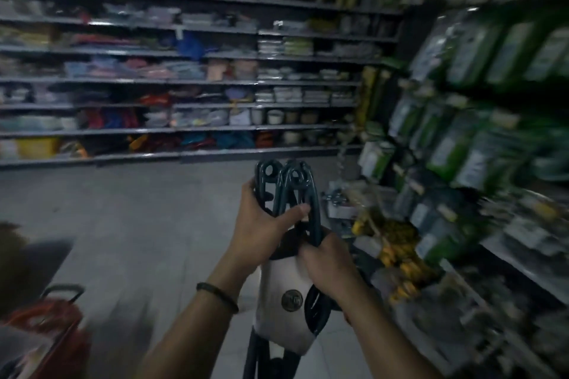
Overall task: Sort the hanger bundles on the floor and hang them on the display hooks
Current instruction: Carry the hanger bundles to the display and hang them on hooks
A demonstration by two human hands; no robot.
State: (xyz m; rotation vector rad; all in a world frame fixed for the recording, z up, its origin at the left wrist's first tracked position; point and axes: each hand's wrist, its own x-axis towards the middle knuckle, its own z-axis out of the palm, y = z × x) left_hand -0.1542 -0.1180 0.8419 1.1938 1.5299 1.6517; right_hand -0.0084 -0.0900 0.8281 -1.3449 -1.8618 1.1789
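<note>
Hanger bundle: the hanger bundle (295,194), dark teal, is held up in front of the person in the near middle of the scene. It is off the floor (138,224), and its looped hook ends (271,170) point up and away toward the far shelves (184,80).
Wrapper: a white sleeve (283,311) with a round dark badge bands the lower part of the bundle. Dark hanger arms stick out below it.
Handling: I'd judge the hangers stiff and smooth, light singly but bulky as a pack. They look apt to slide against each other and to snag at the loops. The safest holds seem to be the neck just under the loops and the banded part, where the sleeve keeps them together.
Left hand: the left hand (261,224) is closed round the upper stems just below the loops, its thumb laid across the front. A dark bracelet (217,295) sits on that wrist.
Right hand: the right hand (326,258) is lower and to the right, its fingers curled round the bundle at the top edge of the sleeve.
Display: the rack (462,138) on the right carries green packets. It is too blurred for me to pick out free hooks.
Nearby: a red basket (52,326) is at the near left.
</note>
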